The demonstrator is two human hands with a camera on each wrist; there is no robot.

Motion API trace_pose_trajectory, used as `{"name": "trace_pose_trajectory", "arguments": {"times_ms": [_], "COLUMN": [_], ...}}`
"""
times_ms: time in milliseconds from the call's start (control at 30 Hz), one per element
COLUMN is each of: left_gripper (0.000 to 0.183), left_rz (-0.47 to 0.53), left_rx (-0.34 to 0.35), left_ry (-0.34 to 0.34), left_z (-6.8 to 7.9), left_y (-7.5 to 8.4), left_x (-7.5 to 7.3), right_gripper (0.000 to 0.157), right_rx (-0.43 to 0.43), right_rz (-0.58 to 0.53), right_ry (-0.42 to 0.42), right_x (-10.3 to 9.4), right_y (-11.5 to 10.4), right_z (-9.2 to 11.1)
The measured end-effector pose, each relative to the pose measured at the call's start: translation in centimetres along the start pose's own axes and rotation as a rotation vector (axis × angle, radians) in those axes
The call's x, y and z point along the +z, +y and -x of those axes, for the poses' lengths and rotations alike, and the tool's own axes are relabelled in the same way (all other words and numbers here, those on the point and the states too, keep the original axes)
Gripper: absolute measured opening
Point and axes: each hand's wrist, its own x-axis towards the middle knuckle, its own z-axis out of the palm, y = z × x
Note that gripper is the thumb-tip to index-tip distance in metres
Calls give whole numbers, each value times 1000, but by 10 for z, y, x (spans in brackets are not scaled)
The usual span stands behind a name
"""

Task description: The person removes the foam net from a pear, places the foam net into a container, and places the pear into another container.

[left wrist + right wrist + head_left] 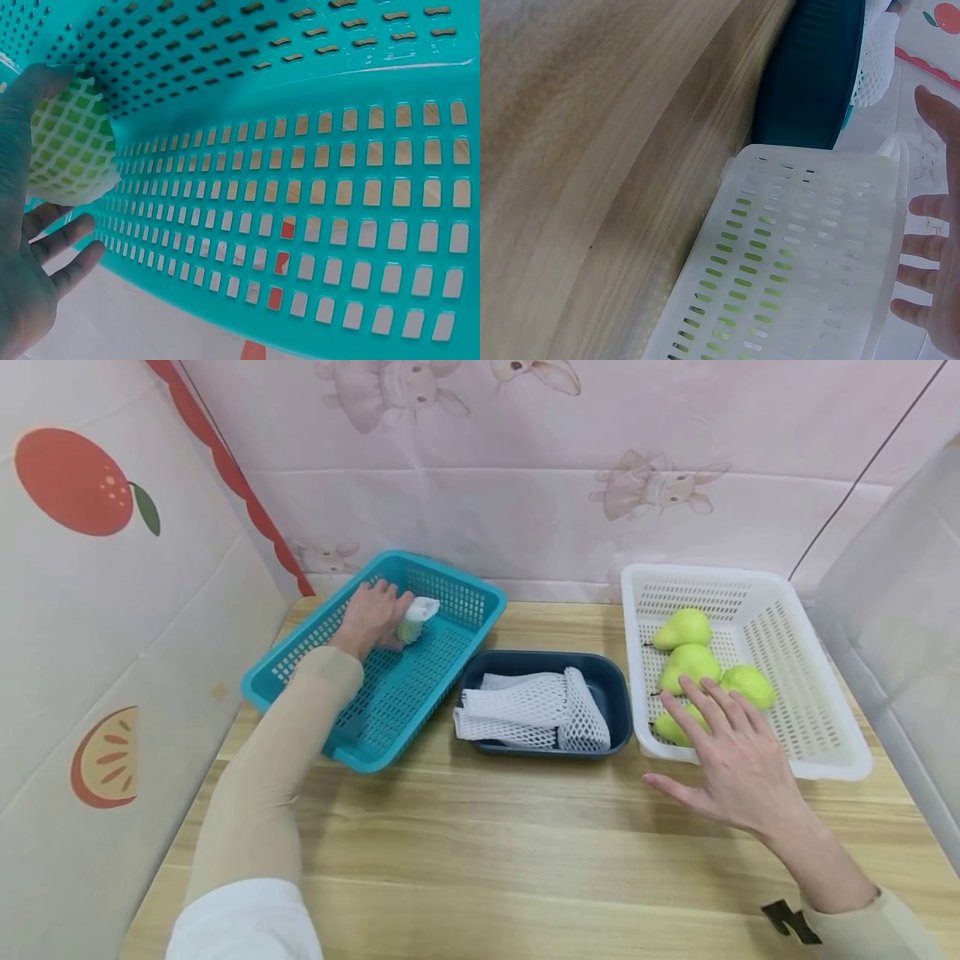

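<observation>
In the head view my left hand point(371, 617) reaches into the teal basket point(375, 756) and holds a green pear in a white foam net point(411, 631). The left wrist view shows the netted pear point(73, 146) between the thumb and fingers, close to the basket's floor and wall. My right hand point(738, 768) hovers, fingers spread, over the near edge of the white basket point(825, 768). Several bare green pears point(690, 668) lie in that basket, one partly hidden by the fingers. Nothing is in the right hand.
Between the baskets stands a dark blue container point(618, 693) with several white foam nets point(525, 706). All stand on a wooden table point(480, 852). Printed cloth walls point(525, 535) rise behind and at both sides.
</observation>
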Motion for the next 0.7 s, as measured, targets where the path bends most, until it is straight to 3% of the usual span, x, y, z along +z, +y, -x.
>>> {"name": "trace_pose_trajectory", "arguments": {"times_ms": [267,700], "left_gripper": [89,88], "left_rz": [-3,-46], "left_rx": [13,30], "left_ry": [19,53], "left_z": [1,18], "left_y": [1,2], "left_x": [-2,-12], "right_gripper": [110,110], "right_rx": [2,0], "right_rz": [-2,0], "right_ry": [7,8], "right_x": [1,0], "right_y": [0,-1], "right_z": [0,1]}}
